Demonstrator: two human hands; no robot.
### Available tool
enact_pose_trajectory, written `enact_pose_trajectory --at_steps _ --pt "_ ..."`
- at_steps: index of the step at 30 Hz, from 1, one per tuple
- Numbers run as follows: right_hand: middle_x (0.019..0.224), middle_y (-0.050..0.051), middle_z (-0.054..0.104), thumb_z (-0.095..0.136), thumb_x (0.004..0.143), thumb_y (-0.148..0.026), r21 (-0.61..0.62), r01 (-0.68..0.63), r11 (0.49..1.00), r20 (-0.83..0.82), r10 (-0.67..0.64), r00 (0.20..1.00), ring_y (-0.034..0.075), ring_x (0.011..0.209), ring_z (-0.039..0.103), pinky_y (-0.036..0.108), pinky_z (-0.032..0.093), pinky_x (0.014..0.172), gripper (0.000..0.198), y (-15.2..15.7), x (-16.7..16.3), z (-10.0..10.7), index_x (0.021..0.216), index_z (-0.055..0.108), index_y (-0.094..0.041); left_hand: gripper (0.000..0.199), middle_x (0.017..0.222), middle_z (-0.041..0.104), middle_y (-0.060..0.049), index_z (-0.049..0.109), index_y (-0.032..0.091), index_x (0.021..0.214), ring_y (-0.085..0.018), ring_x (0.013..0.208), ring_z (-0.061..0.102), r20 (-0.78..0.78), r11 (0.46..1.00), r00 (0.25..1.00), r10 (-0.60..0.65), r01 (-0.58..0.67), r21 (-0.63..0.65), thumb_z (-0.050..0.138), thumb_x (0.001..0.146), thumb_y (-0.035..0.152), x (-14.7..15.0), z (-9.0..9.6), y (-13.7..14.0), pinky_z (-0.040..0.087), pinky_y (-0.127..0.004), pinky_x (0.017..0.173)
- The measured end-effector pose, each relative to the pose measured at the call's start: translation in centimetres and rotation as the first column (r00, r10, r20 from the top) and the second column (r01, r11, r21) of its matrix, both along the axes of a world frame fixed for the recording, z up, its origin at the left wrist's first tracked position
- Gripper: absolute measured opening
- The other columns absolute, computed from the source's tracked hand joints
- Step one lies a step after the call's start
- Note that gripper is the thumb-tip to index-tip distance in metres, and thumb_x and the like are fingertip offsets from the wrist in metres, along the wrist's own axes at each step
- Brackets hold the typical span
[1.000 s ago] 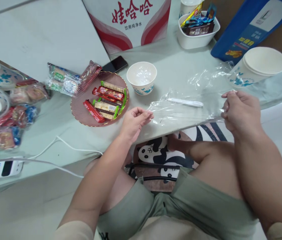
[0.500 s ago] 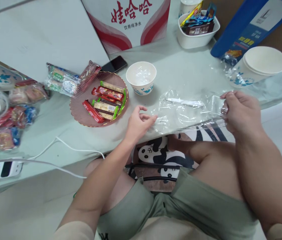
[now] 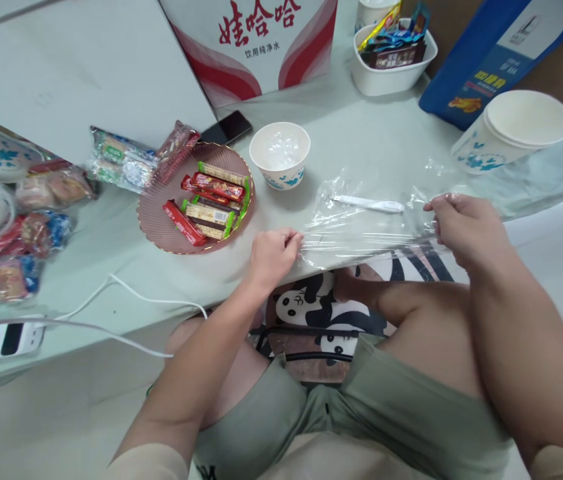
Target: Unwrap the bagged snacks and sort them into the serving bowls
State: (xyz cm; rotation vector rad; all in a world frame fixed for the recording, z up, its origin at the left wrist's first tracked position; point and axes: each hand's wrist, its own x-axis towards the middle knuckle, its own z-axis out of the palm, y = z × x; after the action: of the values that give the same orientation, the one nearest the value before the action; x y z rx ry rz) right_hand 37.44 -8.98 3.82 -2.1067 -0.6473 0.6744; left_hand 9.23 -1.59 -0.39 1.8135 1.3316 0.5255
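A clear plastic film or bag [image 3: 356, 241] is stretched along the table's front edge between my two hands. My left hand [image 3: 274, 257] pinches its left end, near the snack plate. At the other end my right hand [image 3: 466, 223] is closed on the plastic with thumb and fingertips. A slim white pen-shaped tool [image 3: 368, 203] lies just behind the taut strip; whether the plastic passes over or under it I cannot tell. Behind my left hand stands a patterned paper cup [image 3: 285, 177] with crumpled clear plastic inside.
A pink ribbed plate [image 3: 154, 217] holds several wrapped snack bars. Behind it are a phone [image 3: 231, 128] and a printed carton [image 3: 261, 73]. Stacked paper cups [image 3: 491, 147], a blue container [image 3: 466, 80] and a white snack tub [image 3: 386, 81] stand right. A white cable [image 3: 156, 301] crosses the front left.
My left hand has gone from open fingers to a pinch on the plastic's left end. My right hand has shifted slightly left, and the plastic's front edge is now pulled into a straight strip.
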Motion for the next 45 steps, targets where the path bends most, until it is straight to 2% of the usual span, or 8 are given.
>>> enact_pose_trajectory --at_steps 3,10,14,19,27,34,40,45 --pt "0.049 -0.003 0.049 0.052 0.092 -0.024 -0.315 -0.045 0.948 0.230 0.123 0.965 0.015 0.048 0.047 0.029 0.036 0.055 0.022 0.1 0.1 0.4 0.091 0.073 -0.020 0.023 0.064 0.072 -0.003 0.071 0.019 0.071 -0.017 0.060 0.069 0.105 0.994 0.992 0.076 -0.068 -0.083 0.060 0.087 0.032 0.1 -0.1 0.1 0.049 -0.027 0.059" --pt "0.074 0.007 0.066 0.048 0.090 -0.028 -0.553 -0.198 0.809 0.164 0.339 0.926 0.020 0.066 0.055 0.032 0.042 0.070 0.031 0.1 0.4 -0.1 0.099 0.075 -0.014 0.019 0.059 0.068 -0.002 0.064 0.017 0.063 -0.014 0.052 0.063 0.140 0.922 0.948 0.286 -0.232 -0.311 0.062 0.079 0.027 0.1 0.4 0.7 0.043 -0.023 0.050" --pt "0.101 0.015 0.073 0.046 0.092 -0.026 -0.573 -0.249 0.781 0.171 0.411 0.896 0.022 0.081 0.059 0.032 0.042 0.077 0.036 -0.1 0.8 -0.9 0.106 0.076 -0.012 0.008 0.067 0.068 -0.001 0.066 0.018 0.073 -0.015 0.063 0.063 0.033 0.987 0.989 0.144 -0.146 0.070 0.065 0.078 0.024 -0.4 0.6 0.4 0.048 -0.027 0.064" --pt "0.115 0.021 0.072 0.042 0.094 -0.026 -0.626 -0.293 0.723 0.199 0.511 0.836 0.025 0.094 0.060 0.032 0.041 0.079 0.039 -0.1 0.8 -0.7 0.108 0.075 -0.009 0.006 0.090 0.067 -0.005 0.069 0.020 0.083 -0.018 0.085 0.063 -0.054 0.891 0.984 -0.167 0.174 0.419 0.066 0.084 0.024 -0.1 0.0 -0.1 0.052 -0.033 0.083" --pt "0.106 0.019 0.072 0.041 0.094 -0.028 -0.667 -0.301 0.682 0.197 0.551 0.811 0.023 0.087 0.061 0.031 0.042 0.076 0.039 -0.1 1.1 -0.7 0.104 0.074 -0.011 0.035 0.107 0.062 -0.008 0.066 0.020 0.115 -0.023 0.099 0.062 -0.281 0.921 0.939 -0.201 0.279 0.273 0.072 0.081 0.024 -0.3 -0.1 0.5 0.050 -0.039 0.094" --pt "0.114 0.020 0.072 0.040 0.095 -0.029 -0.676 -0.292 0.676 0.220 0.563 0.796 0.026 0.097 0.062 0.031 0.042 0.079 0.039 -0.2 1.4 -1.1 0.104 0.073 -0.012 0.012 0.087 0.067 -0.006 0.068 0.019 0.079 -0.022 0.088 0.061 -0.330 0.940 0.928 -0.170 0.254 0.227 0.062 0.089 0.024 -0.2 0.0 0.3 0.046 -0.036 0.080" --pt "0.114 0.019 0.073 0.041 0.095 -0.030 -0.696 -0.289 0.658 0.185 0.552 0.813 0.028 0.099 0.065 0.032 0.044 0.078 0.038 -0.1 1.5 -1.0 0.105 0.073 -0.013 0.017 0.064 0.057 0.002 0.057 0.019 0.065 -0.012 0.061 0.052 0.136 0.994 0.988 0.079 -0.088 0.062 0.064 0.080 0.018 0.5 0.2 0.7 0.042 -0.027 0.064" --pt "0.094 0.014 0.074 0.049 0.090 -0.034 -0.683 -0.327 0.653 0.172 0.580 0.796 0.027 0.088 0.066 0.034 0.047 0.078 0.030 -0.7 1.5 -1.7 0.093 0.073 -0.017 0.021 0.054 0.044 0.006 0.045 0.021 0.062 -0.009 0.052 0.051 0.434 0.832 0.738 0.517 -0.312 -0.460 0.055 0.079 0.014 1.5 0.3 0.6 0.038 -0.021 0.051"
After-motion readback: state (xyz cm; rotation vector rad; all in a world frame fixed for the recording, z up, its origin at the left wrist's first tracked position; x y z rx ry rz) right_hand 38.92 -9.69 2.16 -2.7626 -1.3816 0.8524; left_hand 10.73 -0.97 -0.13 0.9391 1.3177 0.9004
